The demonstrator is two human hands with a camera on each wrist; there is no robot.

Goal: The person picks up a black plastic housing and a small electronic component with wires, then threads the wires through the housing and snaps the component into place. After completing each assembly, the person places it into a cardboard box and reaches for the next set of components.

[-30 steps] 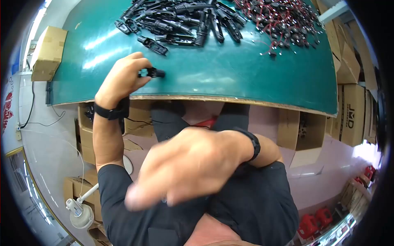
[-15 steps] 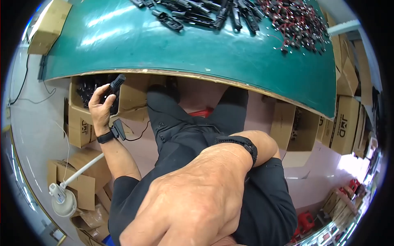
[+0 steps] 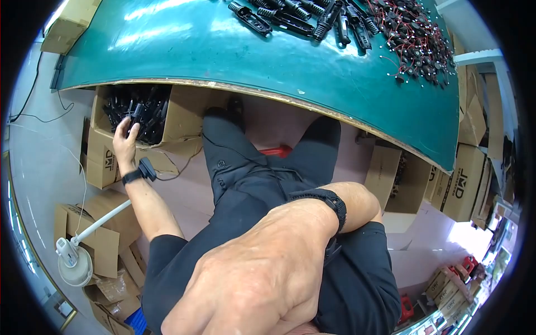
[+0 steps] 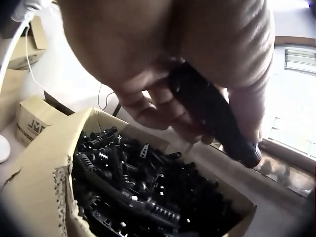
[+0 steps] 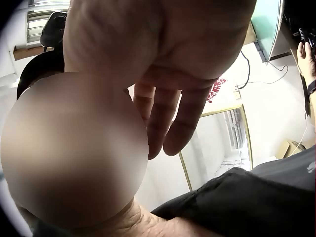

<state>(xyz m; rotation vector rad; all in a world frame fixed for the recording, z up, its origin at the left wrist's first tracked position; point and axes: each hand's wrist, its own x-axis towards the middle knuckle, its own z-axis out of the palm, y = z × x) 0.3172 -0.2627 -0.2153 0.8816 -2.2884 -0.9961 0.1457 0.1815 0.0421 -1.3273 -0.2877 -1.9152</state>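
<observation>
My left hand (image 3: 125, 146) is over an open carton (image 3: 187, 114) under the table's front edge. Between its thumb and fingers it grips a black plastic handle housing (image 4: 210, 111) with a ribbed end, pointing down and away in the left wrist view. The carton holds a heap of similar black housings (image 4: 123, 173) just below the hand. My right hand (image 3: 251, 273) is raised close to the head, large in the head view. In the right wrist view its fingers (image 5: 180, 121) are loosely extended beside the face, with nothing held.
More black housings (image 3: 290, 22) lie on the green table (image 3: 223, 61), beside a pile of small round parts with red wires (image 3: 413, 42). Another open carton (image 3: 382, 173) stands below at the right. A white lamp (image 3: 75, 265) is at the left.
My left hand has moved with the black housing from the tabletop down over the carton. My right hand has moved up closer to the head. The view has tilted down.
</observation>
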